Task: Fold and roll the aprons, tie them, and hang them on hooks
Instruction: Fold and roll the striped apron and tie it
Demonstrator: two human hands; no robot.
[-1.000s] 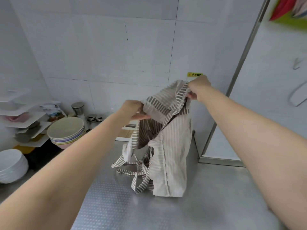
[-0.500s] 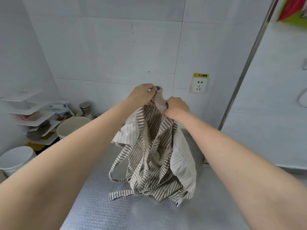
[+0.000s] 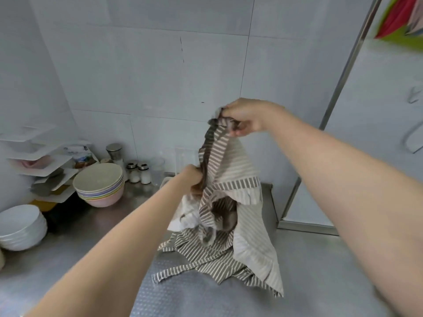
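A beige and brown striped apron (image 3: 231,202) hangs crumpled above the steel counter (image 3: 320,271), its lower part and straps pooled on the metal. My right hand (image 3: 245,116) pinches the apron's top edge, held high near the wall. Lower and to the left, my left hand (image 3: 191,177) grips a fold of the same cloth. A metal hook (image 3: 414,97) is fixed on the white panel at the far right, blurred.
Stacked coloured bowls (image 3: 100,186) and white bowls (image 3: 21,227) stand at the left, with a rack of white plates (image 3: 39,161) behind. Shakers (image 3: 138,171) line the back wall. A metal post (image 3: 338,88) rises at the right; coloured cloth (image 3: 398,17) hangs top right.
My hands were together at the apron's top; now the right hand has risen to the right and the left has slid down the cloth, stretching the apron between them.
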